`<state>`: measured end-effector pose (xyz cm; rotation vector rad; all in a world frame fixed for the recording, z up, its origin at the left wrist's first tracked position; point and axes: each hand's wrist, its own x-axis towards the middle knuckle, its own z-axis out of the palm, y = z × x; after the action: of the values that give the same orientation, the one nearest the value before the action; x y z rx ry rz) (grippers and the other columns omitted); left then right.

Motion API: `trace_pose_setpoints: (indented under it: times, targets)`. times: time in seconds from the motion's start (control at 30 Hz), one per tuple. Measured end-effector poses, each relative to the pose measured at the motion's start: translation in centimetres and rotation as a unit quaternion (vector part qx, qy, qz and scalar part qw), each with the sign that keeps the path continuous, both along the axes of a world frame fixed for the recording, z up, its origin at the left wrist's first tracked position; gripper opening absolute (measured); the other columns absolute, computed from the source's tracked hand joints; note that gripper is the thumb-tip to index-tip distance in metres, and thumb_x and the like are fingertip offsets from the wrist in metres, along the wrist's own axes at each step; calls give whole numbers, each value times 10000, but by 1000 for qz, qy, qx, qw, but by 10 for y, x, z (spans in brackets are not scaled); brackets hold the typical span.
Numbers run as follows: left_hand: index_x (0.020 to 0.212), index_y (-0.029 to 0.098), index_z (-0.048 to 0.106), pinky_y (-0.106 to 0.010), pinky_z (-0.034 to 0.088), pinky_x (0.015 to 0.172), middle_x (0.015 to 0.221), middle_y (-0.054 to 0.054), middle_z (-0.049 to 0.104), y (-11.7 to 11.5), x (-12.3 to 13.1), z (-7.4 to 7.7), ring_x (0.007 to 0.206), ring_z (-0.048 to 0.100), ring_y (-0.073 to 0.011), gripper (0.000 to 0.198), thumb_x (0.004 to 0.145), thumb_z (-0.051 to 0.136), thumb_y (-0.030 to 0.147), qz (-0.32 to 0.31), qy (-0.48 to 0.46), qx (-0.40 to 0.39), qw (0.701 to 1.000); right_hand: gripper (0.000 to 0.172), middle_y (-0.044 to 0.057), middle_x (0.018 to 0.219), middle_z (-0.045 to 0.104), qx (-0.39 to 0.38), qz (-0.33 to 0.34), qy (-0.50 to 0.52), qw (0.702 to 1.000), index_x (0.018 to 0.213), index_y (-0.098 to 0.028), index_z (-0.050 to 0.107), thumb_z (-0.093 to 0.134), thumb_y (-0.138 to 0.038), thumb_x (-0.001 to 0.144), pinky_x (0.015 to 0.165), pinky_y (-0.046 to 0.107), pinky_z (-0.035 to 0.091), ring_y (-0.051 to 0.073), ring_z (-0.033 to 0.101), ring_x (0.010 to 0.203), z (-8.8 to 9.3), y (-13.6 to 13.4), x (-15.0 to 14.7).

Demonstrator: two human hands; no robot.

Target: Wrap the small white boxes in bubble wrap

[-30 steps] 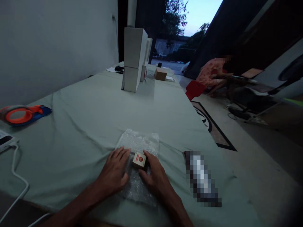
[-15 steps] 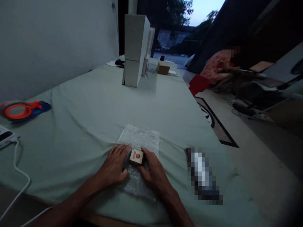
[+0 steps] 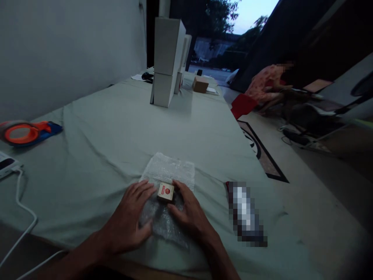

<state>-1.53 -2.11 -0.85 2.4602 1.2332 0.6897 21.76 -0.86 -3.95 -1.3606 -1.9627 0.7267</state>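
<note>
A small cream box (image 3: 166,191) with a red label lies on a sheet of bubble wrap (image 3: 169,169) on the cloth-covered table. To its left is my left hand (image 3: 128,217), its fingers stretched and thumb spread, apart from the box. My right hand (image 3: 192,212) rests on the wrap at the box's right side, thumb and index finger apart. Its fingertips are close to the box's edge; whether they touch it I cannot tell. Part of the wrap is hidden under both hands.
An orange and blue tape dispenser (image 3: 32,133) and a white device (image 3: 8,165) with a cable lie left. A pixelated object (image 3: 246,214) lies right. Tall white boxes (image 3: 164,62) and a brown carton (image 3: 200,84) stand farther back. A seated person (image 3: 266,85) is beyond the table.
My left hand has moved left and toward me, away from the box, its fingers opening wider. My right hand stays beside the box, nearly unmoved. The view has shifted slightly.
</note>
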Motion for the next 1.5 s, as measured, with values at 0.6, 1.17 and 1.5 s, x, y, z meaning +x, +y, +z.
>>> trace_pose_setpoints:
  times: [0.6,1.17,1.5]
  targets:
    - [849,197,606,-469,418,1032,1330,-102,542,3,17,-11,1259,470,-271,151,792,516,91,24,-42,60,997,542,99,1376,519,-93,22,121,988,1324,-250,497,605,-463,837,1033,453,418,283,490,1267,35,-4,22]
    - [772,191,602,-328,483,878,1034,-45,708,49,42,-6,968,652,-187,76,832,582,234,58,-188,-136,971,226,-6,749,572,-178,-90,262,944,904,-186,604,668,-354,767,627,249,440,150,541,691,7,10,15]
    - [711,185,613,-229,459,759,961,-28,700,51,41,1,937,636,-175,89,792,594,215,45,-245,-240,938,198,-32,642,482,-220,-52,197,954,711,-185,528,615,-353,772,551,222,332,116,432,600,22,5,19]
